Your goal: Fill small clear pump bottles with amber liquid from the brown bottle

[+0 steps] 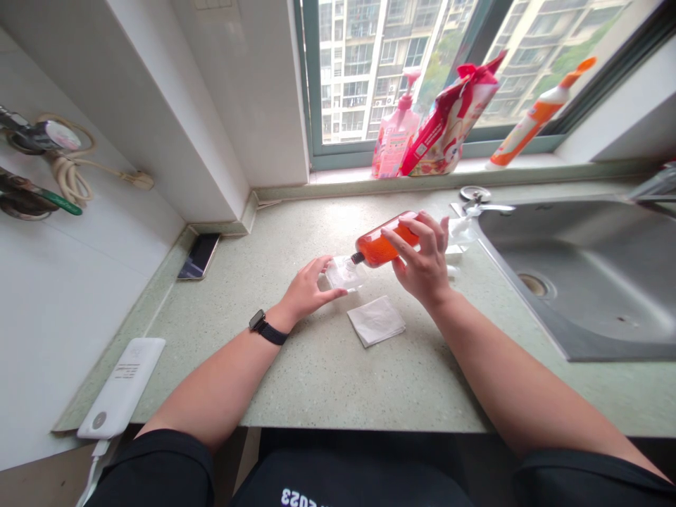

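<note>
My right hand [425, 257] is wrapped round a clear bottle [384, 243] of orange-red liquid. The bottle is tilted, with its dark neck pointing down and left at the mouth of a small clear container [343, 273]. Around that container, which stands on the counter, my left hand [311, 287] has its thumb and fingers on either side. Whether liquid is flowing between the two cannot be made out. A folded white tissue [376, 321] lies just in front of the container. Partly behind my right hand is a clear pump top [478, 208] with a white nozzle.
A steel sink [591, 282] is set into the counter [317, 380] at right. On the windowsill stand a pink pump bottle [391, 144], a red-and-white pouch [448, 123] and an orange-and-white bottle [539, 116]. A phone [199, 256] and a white power bank [122, 387] lie at left.
</note>
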### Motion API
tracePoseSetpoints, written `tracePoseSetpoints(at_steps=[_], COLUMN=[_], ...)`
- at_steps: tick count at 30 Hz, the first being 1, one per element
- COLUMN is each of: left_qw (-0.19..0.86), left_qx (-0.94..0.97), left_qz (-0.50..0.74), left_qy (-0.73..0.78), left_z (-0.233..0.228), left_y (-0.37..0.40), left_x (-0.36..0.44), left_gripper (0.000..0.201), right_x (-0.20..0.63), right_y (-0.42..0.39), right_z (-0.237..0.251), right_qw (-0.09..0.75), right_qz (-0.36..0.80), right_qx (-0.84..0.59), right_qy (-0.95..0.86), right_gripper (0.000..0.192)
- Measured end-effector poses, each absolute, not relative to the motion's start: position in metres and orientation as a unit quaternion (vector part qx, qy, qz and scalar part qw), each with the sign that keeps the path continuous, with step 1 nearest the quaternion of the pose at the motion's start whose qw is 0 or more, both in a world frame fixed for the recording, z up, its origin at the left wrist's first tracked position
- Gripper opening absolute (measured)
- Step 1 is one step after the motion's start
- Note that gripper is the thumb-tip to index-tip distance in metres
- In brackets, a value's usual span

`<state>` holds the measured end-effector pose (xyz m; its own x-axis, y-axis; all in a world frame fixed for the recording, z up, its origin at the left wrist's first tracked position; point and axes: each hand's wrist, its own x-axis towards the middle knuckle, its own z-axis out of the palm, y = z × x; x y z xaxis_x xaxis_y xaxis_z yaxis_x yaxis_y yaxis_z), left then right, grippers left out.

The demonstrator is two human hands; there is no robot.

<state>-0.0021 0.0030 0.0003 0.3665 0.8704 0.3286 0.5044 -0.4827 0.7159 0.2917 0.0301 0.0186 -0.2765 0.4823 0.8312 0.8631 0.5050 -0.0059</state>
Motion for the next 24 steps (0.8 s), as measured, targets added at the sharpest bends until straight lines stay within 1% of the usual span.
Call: tracePoseSetpoints(at_steps=[12, 17, 24], left_qw=[0.256, 0.261, 0.258], left_qx=[0.784, 0.783, 0.784], left_qz=[0.353, 0.354, 0.353], left_qy=[0.442, 0.440, 0.441], left_z=[0.0009, 0.0012, 0.0018], left_y=[0.0023, 0.0021, 0.0018], left_x=[-0.0017, -0.0016, -0.0018], left_gripper=[0.077, 0.076, 0.076], right_x=[0.2924, 0.2922, 0.2929], right_y=[0.0288, 0.0287, 0.0291], right_z=[0.0191, 0.0193, 0.0181], right_qw=[0.391, 0.394, 0.396], right_qz=[-0.228, -0.238, -0.217], right_qx=[-0.459, -0.452, -0.458], right_qy=[-0.765, -0.765, -0.766], right_gripper=[0.108, 0.106, 0.106])
